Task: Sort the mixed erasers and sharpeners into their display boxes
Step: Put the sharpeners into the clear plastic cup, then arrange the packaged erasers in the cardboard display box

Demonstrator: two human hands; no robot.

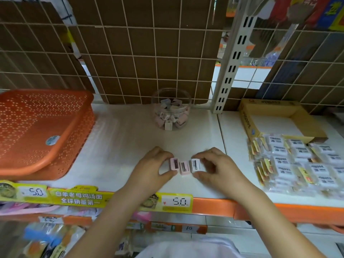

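Near shelf front edge: left hand [156, 162] pinches pink sharpener [174, 163], right hand [214, 165] pinches white sharpener [195, 165]; jar [171, 108] lies straight behind, equidistant.

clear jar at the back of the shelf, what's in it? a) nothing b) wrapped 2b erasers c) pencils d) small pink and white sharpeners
d: the clear jar is partly filled with small pink and white sharpeners, like the three held between the left hand and right hand; the wrapped erasers lie off to the right by the cardboard box.
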